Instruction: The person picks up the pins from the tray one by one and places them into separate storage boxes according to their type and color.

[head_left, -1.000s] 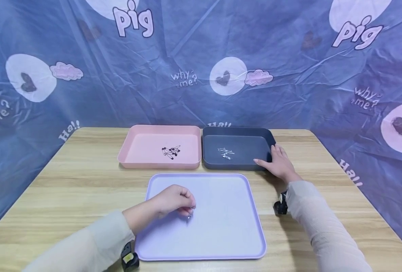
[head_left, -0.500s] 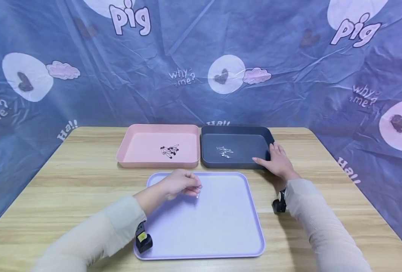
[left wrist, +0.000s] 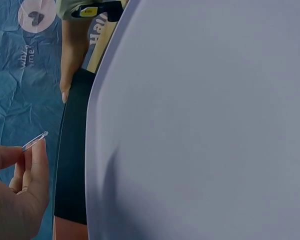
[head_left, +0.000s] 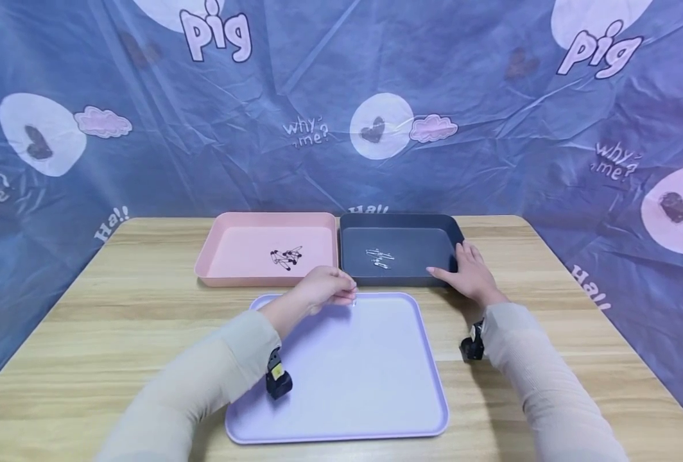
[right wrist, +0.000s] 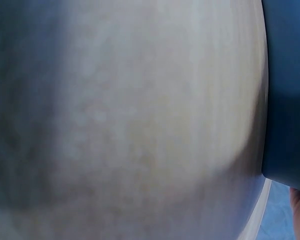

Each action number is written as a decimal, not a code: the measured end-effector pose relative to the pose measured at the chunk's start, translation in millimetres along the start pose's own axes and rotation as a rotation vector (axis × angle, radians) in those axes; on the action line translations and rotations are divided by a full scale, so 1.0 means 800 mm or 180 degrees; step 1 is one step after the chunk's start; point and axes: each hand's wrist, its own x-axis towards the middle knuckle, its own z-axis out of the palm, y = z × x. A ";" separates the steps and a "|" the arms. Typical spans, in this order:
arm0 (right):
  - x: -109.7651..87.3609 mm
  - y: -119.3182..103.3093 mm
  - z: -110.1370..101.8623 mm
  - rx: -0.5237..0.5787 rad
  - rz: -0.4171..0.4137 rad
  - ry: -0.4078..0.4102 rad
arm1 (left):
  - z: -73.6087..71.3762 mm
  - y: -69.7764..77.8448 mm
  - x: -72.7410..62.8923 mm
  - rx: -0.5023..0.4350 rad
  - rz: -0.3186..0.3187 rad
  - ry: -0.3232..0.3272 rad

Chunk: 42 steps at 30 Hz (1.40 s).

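My left hand (head_left: 327,289) pinches a small silver safety pin (left wrist: 35,141) between thumb and fingertips, over the far edge of the lilac tray (head_left: 341,439). Part of the pin sticks out past the fingertips in the left wrist view. My right hand (head_left: 473,276) rests at the near right corner of the dark blue tray (head_left: 422,247), its thumb at the front rim and its other fingers along the right side. Several silver safety pins (head_left: 380,258) lie inside the dark tray. The pink tray (head_left: 237,250) beside it holds a cluster of black safety pins (head_left: 285,258).
All three trays stand on a wood-grain table (head_left: 116,333), the pink and dark ones side by side behind the lilac one. A blue printed cloth (head_left: 260,160) hangs behind the table. Each wrist wears a black camera.
My left hand has moved away from me and slightly right with the safety pin, from over the lilac tray's middle to its far edge. The right hand has stayed at the dark tray.
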 end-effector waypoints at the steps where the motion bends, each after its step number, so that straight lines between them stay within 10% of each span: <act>1: 0.000 0.000 0.000 -0.0009 -0.0005 0.0003 | 0.002 0.002 0.003 -0.0014 0.0007 0.0002; 25: 0.001 -0.003 0.000 -0.0015 0.0006 -0.0017 | 0.053 0.021 0.085 -0.0899 0.0145 0.0444; 36: -0.002 -0.003 0.000 -0.0039 -0.0009 -0.0010 | 0.080 0.041 0.080 -0.0975 -0.0017 0.0945; 39: -0.001 -0.004 -0.002 -0.0030 0.0002 -0.0004 | 0.083 0.032 0.104 -0.0902 -0.0014 0.1066; 42: -0.003 -0.006 -0.001 -0.0021 0.0019 -0.0023 | 0.076 -0.025 0.205 -0.0943 0.0118 0.1105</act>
